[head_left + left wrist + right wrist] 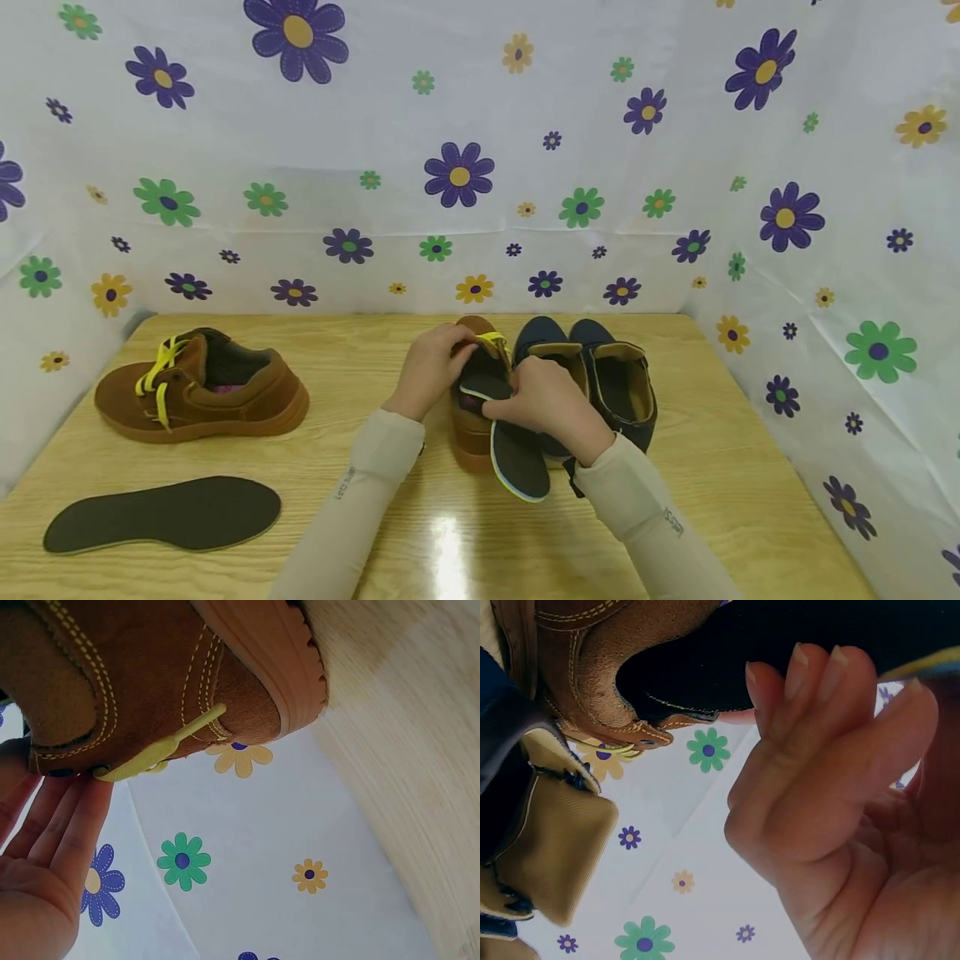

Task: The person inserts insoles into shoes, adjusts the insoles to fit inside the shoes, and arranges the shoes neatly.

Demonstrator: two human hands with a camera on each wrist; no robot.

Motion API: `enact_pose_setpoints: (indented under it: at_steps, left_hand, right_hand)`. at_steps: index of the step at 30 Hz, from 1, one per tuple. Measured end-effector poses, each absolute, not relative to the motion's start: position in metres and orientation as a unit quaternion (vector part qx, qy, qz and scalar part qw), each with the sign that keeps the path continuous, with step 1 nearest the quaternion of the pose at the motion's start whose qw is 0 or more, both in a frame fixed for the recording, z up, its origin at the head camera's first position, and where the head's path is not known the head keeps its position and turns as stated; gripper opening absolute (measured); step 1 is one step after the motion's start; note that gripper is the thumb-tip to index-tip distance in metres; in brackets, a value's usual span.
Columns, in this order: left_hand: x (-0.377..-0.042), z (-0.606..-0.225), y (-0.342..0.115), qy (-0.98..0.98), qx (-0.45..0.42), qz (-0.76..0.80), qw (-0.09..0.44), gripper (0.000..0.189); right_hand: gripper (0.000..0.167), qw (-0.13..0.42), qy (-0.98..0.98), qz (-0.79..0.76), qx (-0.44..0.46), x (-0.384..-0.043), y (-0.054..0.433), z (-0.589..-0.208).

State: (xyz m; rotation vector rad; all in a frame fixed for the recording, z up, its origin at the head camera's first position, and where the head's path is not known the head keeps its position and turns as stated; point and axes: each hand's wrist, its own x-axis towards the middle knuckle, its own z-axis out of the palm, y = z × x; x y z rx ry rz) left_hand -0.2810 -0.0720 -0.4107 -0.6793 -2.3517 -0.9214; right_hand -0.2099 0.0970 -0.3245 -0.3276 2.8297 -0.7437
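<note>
A brown shoe [471, 447] with yellow laces stands mid-table, toe pointing away. My left hand [431, 371] pinches the edge of its opening by the laces; in the left wrist view, thumb and fingers lie on either side of the upper [142, 682]. A black insole [521, 462] with a pale edge is gripped in my right hand [551, 407]. Its front part is inside the shoe opening, while the rear sticks out over the heel, tilted down. In the right wrist view, curled fingers [810, 750] press on the dark insole. The insole's tip is hidden inside the shoe.
Two dark blue shoes [641, 429] with tan linings stand close on the right. At the left lies another brown shoe [247, 404] with yellow laces, and a loose black insole [165, 512] is in front of it. Flowered cloth [390, 125] hangs behind the wooden table [360, 350].
</note>
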Motion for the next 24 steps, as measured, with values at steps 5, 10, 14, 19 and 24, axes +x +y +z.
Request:
enact_pose_setpoints:
  at_steps: [5, 10, 14, 19, 24]
  left_hand:
    - [-0.28, -0.41, -0.072, -0.874, -0.241, -0.343, 0.245, 0.005]
    - [-0.279, -0.409, -0.072, -0.877, -0.235, -0.349, 0.233, 0.005]
    - [-0.278, -0.408, -0.072, -0.876, -0.236, -0.35, 0.233, 0.004]
    - [-0.277, -0.408, -0.072, -0.874, -0.24, -0.351, 0.236, 0.004]
    - [-0.277, -0.408, -0.073, -0.875, -0.24, -0.35, 0.235, 0.005]
  right_hand:
    - [0.04, 0.105, 0.963, -0.227, -0.099, -0.221, 0.087, -0.326]
    - [0.045, 0.093, 0.973, -0.192, -0.092, -0.229, 0.079, -0.328]
    - [0.048, 0.089, 0.978, -0.166, -0.09, -0.234, 0.074, -0.33]
    - [0.045, 0.086, 0.981, -0.151, -0.091, -0.24, 0.069, -0.332]
    - [0.047, 0.09, 0.98, -0.151, -0.09, -0.246, 0.067, -0.336]
